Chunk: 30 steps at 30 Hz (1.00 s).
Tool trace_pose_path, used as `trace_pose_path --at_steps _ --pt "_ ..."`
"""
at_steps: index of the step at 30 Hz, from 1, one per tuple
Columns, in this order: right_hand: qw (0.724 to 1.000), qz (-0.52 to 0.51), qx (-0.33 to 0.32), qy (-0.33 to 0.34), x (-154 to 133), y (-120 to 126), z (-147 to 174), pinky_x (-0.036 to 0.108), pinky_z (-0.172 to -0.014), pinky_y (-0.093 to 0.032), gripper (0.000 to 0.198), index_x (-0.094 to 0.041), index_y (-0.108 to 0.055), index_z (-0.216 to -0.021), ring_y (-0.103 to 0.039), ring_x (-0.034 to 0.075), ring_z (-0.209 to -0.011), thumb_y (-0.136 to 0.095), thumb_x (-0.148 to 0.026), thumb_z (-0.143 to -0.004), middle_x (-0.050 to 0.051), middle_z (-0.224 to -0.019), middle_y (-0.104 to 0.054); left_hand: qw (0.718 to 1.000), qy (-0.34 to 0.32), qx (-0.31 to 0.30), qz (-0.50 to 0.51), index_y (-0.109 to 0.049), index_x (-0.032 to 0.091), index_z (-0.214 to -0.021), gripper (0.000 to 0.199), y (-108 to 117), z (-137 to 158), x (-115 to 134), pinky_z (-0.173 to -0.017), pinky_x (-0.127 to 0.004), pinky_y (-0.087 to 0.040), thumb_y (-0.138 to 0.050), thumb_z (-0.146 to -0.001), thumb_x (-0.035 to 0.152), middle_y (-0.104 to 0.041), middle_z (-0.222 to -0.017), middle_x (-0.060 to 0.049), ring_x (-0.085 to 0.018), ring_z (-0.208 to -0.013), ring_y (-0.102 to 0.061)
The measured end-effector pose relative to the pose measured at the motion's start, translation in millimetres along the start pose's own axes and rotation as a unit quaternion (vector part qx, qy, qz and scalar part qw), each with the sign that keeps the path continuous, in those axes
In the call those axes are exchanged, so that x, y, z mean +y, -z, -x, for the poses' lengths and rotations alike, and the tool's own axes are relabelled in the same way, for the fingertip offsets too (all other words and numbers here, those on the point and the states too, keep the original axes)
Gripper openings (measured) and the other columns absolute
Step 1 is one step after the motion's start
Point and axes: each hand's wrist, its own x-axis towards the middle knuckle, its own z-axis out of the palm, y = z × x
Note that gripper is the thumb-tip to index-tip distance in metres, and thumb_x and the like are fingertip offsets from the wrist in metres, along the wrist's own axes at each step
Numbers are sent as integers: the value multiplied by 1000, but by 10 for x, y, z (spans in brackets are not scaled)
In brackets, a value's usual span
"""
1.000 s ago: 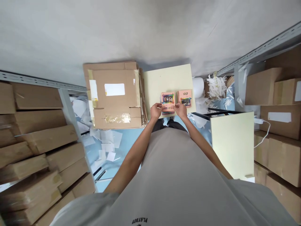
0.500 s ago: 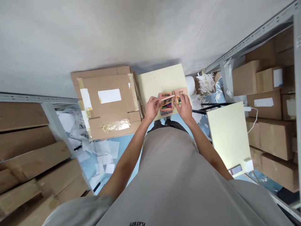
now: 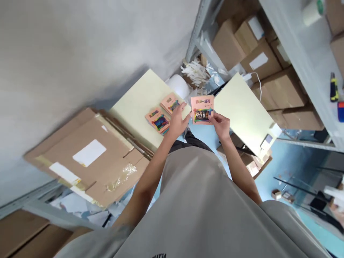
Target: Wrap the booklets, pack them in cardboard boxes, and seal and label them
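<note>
My right hand pinches a square pink booklet by its lower right corner, with the thumb on its face. Its cover shows rainbow lettering above a dark picture in a colourful frame. My left hand has its fingers apart, its thumb tip close to the booklet's left edge. Below and beyond that hand, two piles of similar pink booklets rest on the cream table: a left pile and a right pile, which the left fingers partly cover.
On the left, a large flattened cardboard box lies beside the cream table. A second cream table stands to the right with a phone on it. Metal shelving, a cutter and shredded paper are also around.
My view has turned to the right. The right hand has moved right, away from the piles, and now holds a booklet face up. My left hand has opened beside the piles.
</note>
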Motion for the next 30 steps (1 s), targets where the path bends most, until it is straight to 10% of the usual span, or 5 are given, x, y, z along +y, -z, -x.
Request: trace_pose_path --at_steps 9,21,30 --pt "969 -187 112 -116 347 736 62 42 -85 -66 57 -25 -90 -96 -77 25 -87 -103 -75 -70 3 -90 -86 968 135 -167 134 -86 17 -112 66 -1034 -308 442 -103 -41 -67 -83 -93 80 -89 -112 -13 -33 -114 -84" --pt "958 -250 110 -92 1195 2197 -843 38 -76 -64 55 -24 -88 -104 -71 19 -74 -99 -72 -79 5 -92 -86 965 200 -144 89 -87 20 -92 60 -2889 -1125 714 -84 -33 -65 -97 -75 76 -87 -93 -7 -25 -92 -81" --pt "975 -166 133 -58 1186 2685 -1152 46 -110 -71 67 -28 -84 -137 -80 32 -134 -84 -80 -95 13 -146 -84 983 83 -162 8 -95 24 -113 48 -3881 -1224 1087 -104 -49 -73 -86 -95 67 -92 -124 -8 -32 -110 -87"
